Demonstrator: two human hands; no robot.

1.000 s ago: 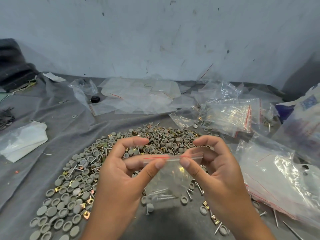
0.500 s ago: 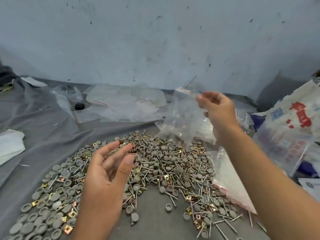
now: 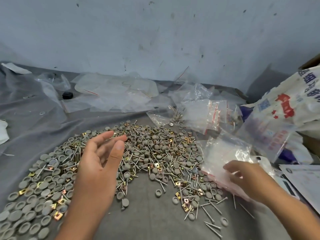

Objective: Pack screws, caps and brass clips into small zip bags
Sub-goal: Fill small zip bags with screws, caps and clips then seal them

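— Right hand first: where is it, and what has it got?

— Head view, the only one. It sits low at the right edge of the heap, fingers bent over a stack of empty small zip bags with red seal lines. They touch the plastic, but I cannot tell whether they have pinched one free. Half a second ago that hand was raised toward the back, holding a bag with parts in it; a second ago both hands were pressing that bag's seal.

— So one bag is finished?

— That is my reading. The hand no longer holds it, and filled bags lie at the back right, beside the printed sack. Which one just landed there, I cannot say.

— And the left hand?

— Spread loosely over the left half of the pile, thumb apart from the fingers, holding nothing, much as it was half a second ago.

— The parts?

— All mixed on the grey cloth: grey caps, screws, brass clips, spread from the left edge round to the bag stack.

— What follows?

— Probably a new round: take a fresh bag, open it, count parts in. Thin bags cling, so two may lift together.
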